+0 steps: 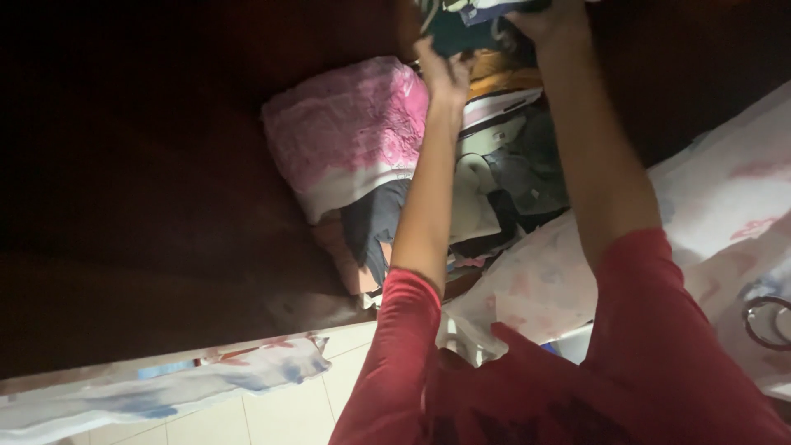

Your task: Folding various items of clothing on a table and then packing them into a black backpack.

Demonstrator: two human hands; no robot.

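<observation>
Both my arms, in red sleeves, reach up toward a stack of folded clothes. My left hand (443, 72) is raised with its fingers against a dark green garment (458, 35) at the top of the view. My right hand (540, 21) grips the same dark bundle from the right side, partly cut off by the frame edge. Just left of my left hand lies a folded pink and white embroidered cloth (350, 132). Between my arms sit grey and white folded clothes (507, 169).
Dark brown wood (140, 189) fills the left side. A white floral sheet (725, 198) spreads at the right. A pale patterned cloth (165, 391) lies at the lower left above white floor tiles (272, 412). A metal ring (770, 321) shows at the right edge.
</observation>
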